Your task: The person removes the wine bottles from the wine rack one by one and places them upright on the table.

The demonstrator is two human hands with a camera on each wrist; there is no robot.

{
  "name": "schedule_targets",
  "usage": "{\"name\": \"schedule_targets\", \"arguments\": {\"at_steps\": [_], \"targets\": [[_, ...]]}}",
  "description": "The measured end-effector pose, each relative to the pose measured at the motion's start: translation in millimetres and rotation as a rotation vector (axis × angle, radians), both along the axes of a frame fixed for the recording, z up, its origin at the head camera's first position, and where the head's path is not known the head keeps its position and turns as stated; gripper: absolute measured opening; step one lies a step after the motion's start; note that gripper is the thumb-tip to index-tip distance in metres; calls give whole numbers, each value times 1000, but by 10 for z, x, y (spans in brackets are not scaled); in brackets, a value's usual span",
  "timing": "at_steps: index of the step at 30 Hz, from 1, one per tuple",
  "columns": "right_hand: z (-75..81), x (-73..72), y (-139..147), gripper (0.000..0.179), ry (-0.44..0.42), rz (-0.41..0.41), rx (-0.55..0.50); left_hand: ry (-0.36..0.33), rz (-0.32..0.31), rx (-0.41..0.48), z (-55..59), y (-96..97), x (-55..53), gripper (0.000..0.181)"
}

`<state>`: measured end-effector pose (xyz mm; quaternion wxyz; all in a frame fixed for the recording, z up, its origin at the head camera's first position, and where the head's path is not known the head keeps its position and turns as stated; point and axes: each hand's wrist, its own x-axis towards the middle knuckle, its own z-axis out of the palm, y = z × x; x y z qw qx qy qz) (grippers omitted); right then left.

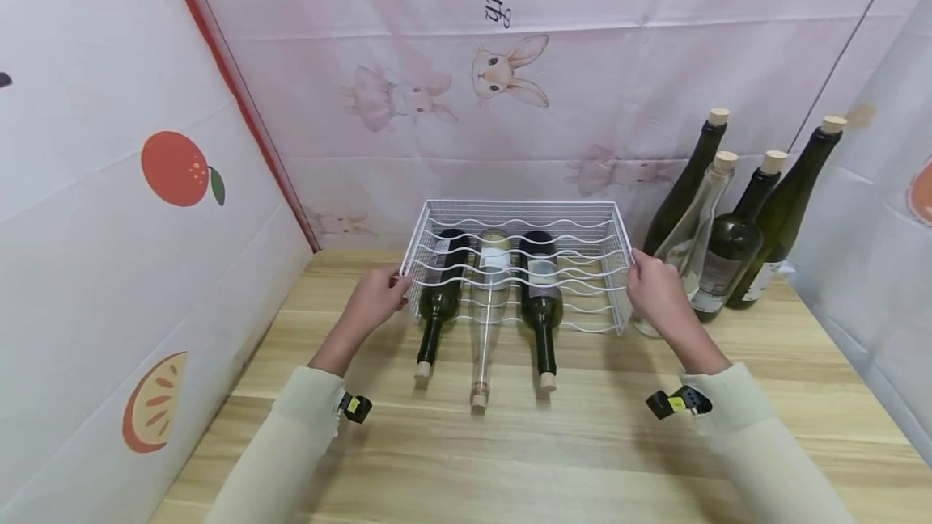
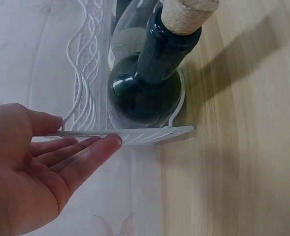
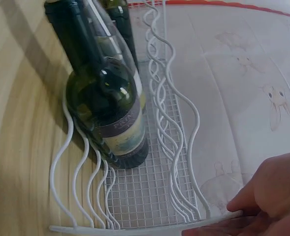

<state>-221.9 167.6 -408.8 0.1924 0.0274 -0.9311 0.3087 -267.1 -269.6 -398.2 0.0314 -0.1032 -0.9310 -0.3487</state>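
Note:
A white wire wine rack (image 1: 582, 285) with wavy bars stands on the wooden table. Three corked bottles lie in its lower level, necks toward me: a dark bottle (image 1: 441, 302) at left, a clear bottle (image 1: 489, 306) in the middle and a dark green labelled bottle (image 1: 542, 310) at right. My left hand (image 1: 377, 295) pinches the rack's left side near its upper front corner, thumb inside and fingers along the outer face in the left wrist view. At the opposite upper corner, my right hand (image 1: 655, 285) grips the right side, its fingers partly hidden in the right wrist view.
Several corked bottles stand upright at the right, just beyond my right hand, including a clear bottle (image 1: 695, 225) and a dark labelled bottle (image 1: 731, 245). Behind the rack hangs a pink printed cloth (image 1: 451, 144). A white cloth wall (image 1: 95, 265) borders the wooden table (image 1: 510, 459) at left.

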Motion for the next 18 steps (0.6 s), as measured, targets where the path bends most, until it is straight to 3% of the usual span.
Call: {"name": "schedule_targets", "arguments": {"at_steps": [9, 15, 18], "targets": [[-84, 132, 6, 33, 143, 37, 94, 2, -13, -3, 0, 16, 32, 31], [-62, 242, -10, 34, 156, 79, 97, -6, -4, -18, 10, 8, 37, 30], [-77, 315, -33, 36, 229, 93, 126, 1, -4, -25, -7, 6, 31, 29]]}}
